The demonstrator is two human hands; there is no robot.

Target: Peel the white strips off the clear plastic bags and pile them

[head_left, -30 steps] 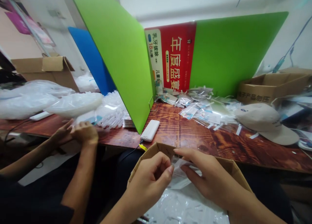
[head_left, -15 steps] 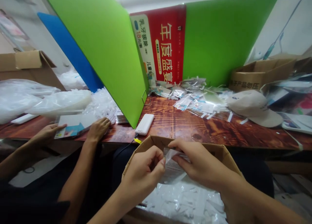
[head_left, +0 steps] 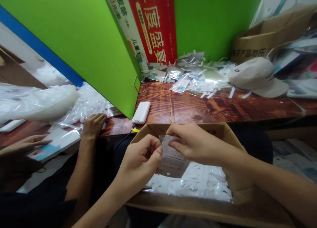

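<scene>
Packets by the heap already lie across the table (head_left: 188,105), and plenty more fill the cardboard box (head_left: 224,132) below, so it looks mid-run. Left hand (head_left: 140,158) pinches the clear packet (head_left: 172,157) by its edge, right hand (head_left: 192,143) grips the top, both raised over the box.

Bright, even indoor light, soft shadows only. Glare on the plastic bags (head_left: 37,102) at left. Wide-angle bending warps the green divider (head_left: 81,46) and frame edges. Far right corner soft, slightly blurred.
</scene>
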